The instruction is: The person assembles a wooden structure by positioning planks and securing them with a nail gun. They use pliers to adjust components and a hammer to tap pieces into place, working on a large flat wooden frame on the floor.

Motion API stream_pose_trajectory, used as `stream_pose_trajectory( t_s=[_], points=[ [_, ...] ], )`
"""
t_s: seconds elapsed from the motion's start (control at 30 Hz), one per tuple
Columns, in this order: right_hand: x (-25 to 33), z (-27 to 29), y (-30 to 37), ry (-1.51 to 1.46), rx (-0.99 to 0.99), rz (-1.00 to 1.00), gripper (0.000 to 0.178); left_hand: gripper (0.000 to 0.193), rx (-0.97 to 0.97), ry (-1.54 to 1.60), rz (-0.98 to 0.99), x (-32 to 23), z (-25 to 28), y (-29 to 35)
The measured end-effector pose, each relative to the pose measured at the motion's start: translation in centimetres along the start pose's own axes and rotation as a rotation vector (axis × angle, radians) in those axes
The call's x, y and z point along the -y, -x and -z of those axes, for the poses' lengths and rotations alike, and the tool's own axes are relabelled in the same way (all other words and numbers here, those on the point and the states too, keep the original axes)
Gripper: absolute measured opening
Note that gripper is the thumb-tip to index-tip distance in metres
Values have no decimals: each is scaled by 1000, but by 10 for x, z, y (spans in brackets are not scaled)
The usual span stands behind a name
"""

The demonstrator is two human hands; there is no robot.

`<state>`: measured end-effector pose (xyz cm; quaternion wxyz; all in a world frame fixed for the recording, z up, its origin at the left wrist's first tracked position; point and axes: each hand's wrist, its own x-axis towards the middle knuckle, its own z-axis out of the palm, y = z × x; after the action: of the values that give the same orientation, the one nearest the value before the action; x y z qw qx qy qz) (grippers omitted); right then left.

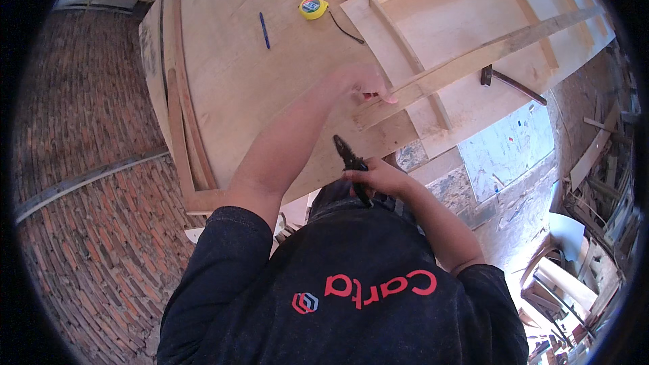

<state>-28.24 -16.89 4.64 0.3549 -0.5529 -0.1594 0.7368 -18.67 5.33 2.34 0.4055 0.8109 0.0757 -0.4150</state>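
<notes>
My left hand (370, 83) is at the near-left end of a long wooden strip (466, 62). Its fingers are bent inward around a small reddish spot, with one finger stretched toward the strip. Whatever they hold, if anything, is too small to make out. Close to my body, my right hand (383, 180) is closed around dark pliers (349, 157), whose jaws point up and left over the sheet's near edge. Slats cross a pale wooden panel (433, 12) beneath the strip. A hammer (488, 76) with a brown handle rests at the panel's near side.
The large plywood sheet (284, 74) carries a yellow tape measure (313, 7) and a blue pen (264, 30). Wooden edge strips (181, 105) line its left side. Brick paving (88, 108) lies to the left; a whitish board (508, 147) and scrap wood (595, 155) lie right.
</notes>
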Motion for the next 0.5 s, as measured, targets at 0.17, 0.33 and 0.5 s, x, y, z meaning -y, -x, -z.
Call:
stream_pose_trajectory(
  t_s=[0.17, 0.33, 0.5],
  points=[
    [-7, -6, 9, -612, 90, 121, 46, 58, -10, 46, -38, -1, 2, 2],
    [-9, -12, -2, -988, 206, 128, 51, 56, -22, 32, -44, -2, 0, 0],
    [-2, -25, -14, -1126, 169, 173, 49, 58, -41, -28, -52, -2, -1, 1]
  ],
)
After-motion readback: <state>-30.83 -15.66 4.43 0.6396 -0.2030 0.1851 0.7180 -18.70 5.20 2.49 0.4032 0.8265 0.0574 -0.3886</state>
